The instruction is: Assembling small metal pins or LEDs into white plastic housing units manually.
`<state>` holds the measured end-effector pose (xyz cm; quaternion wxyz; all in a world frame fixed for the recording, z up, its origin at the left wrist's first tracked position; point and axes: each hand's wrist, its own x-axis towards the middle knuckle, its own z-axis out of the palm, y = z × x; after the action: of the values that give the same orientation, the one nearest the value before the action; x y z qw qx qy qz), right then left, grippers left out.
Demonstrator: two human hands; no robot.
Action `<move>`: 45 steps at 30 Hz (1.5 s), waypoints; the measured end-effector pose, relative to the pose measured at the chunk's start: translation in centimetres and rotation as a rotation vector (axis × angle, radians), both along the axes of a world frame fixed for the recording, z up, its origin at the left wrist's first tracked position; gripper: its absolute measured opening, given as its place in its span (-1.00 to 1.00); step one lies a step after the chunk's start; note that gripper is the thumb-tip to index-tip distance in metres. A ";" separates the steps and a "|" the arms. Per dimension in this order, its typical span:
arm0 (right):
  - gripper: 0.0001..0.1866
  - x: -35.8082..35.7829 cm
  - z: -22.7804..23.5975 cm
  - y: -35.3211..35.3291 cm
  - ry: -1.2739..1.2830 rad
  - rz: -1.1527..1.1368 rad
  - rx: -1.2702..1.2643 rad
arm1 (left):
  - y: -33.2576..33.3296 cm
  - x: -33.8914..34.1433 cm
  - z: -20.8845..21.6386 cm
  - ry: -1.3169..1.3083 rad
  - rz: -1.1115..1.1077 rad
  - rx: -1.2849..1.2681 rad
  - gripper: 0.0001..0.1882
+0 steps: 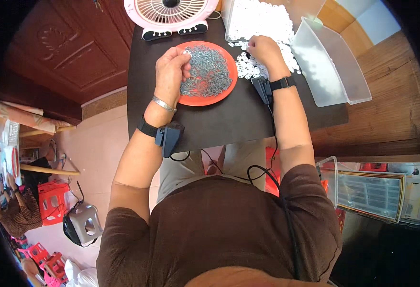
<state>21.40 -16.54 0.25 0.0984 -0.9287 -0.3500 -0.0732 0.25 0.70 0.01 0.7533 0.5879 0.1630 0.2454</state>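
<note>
My left hand [170, 71] is closed in a pinch at the left rim of a round red plate [233, 79]. Between its thumb and fingers a small white plastic piece [187, 52] shows. Many thin grey metal nails or screws [209, 67] cover the plate; their exact kind is too small to tell. Over a loose heap of small white plastic pieces [248, 68], right of the plate, is my right hand [266, 50]. Its fingers are curled and pressed together at the heap's far side, and whatever they hold is hidden.
Behind the heap, a clear bin [227, 29] holds a mass of white pieces. A translucent container [322, 71] stands at the dark table's [219, 126] right side, and a pink fan [171, 12] at the far left. A cable [286, 220] runs down from my right wrist device [262, 90].
</note>
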 end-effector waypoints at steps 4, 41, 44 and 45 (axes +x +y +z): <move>-0.82 0.6 -0.1 0.0 0.034 -0.010 0.174 | 0.0 0.1 -0.1 0.010 0.007 -0.003 -0.90; -0.84 -9.2 1.0 4.2 1.073 0.569 0.933 | -1.1 0.0 -0.7 -0.098 -0.147 -0.205 -0.92; -0.86 -8.5 0.5 4.2 0.985 0.549 0.898 | -1.0 -0.1 -0.7 -0.081 -0.090 -0.176 -0.93; -0.89 -8.2 0.3 4.1 0.915 0.535 0.853 | -0.9 0.0 -0.5 -0.093 -0.079 -0.161 -0.93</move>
<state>13.19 -12.41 0.56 0.6088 -0.6277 -0.4312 0.2222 0.20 -0.24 -0.52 0.8140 0.5193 0.1240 0.2287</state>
